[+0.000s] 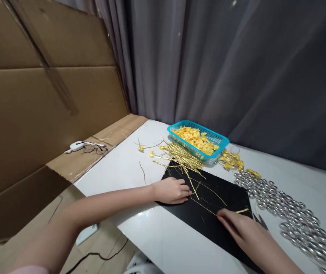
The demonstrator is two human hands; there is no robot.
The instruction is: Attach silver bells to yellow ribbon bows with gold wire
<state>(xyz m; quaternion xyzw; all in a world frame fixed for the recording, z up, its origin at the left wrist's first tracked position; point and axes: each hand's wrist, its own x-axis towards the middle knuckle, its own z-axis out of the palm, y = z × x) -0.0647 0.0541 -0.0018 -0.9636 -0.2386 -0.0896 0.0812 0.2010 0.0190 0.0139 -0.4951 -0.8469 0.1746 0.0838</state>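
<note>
My left hand rests on the left edge of a black mat with its fingers curled and pinched on a thin gold wire strip. My right hand lies flat on the mat's near right part, its fingertips touching another gold strip. A loose pile of gold wire strips lies at the mat's far corner. Behind it stands a turquoise basket filled with small yellow bows.
Several yellow bows lie loose beside the basket. A heap of small silver pieces spreads over the right of the white table. Cardboard sheets stand at the left, a white device with a cord on one. A grey curtain hangs behind.
</note>
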